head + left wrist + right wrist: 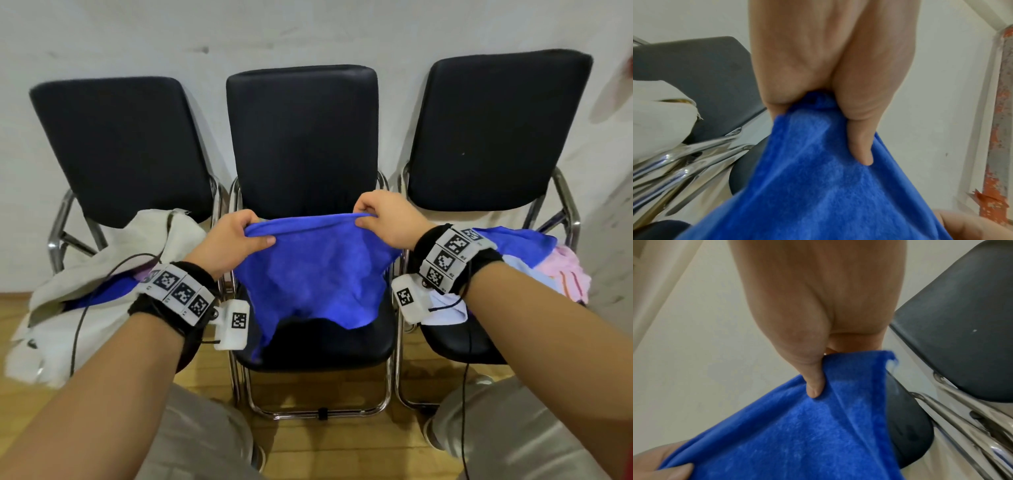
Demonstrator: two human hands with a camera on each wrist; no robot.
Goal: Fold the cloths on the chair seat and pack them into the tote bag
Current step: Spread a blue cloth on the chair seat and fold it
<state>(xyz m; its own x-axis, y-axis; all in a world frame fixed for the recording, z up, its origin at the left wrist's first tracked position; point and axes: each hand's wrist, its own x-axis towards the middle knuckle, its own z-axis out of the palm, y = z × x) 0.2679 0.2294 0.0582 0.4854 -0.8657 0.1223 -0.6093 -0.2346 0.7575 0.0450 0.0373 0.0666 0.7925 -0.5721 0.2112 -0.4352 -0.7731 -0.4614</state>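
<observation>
Left hand (236, 236) and right hand (387, 219) raised side by side, fingers (363, 206) pinched.

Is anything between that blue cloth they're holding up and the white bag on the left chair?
Nothing visible. Left hand and right hand pinch the blue microfibre cloth; the white fabric tote bag lies beside it.

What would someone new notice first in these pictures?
A bright blue cloth held up over the middle chair, pinched at its top edge by the left hand and right hand. A white tote bag slumps on the left chair, and more cloths lie on the right one.
</observation>
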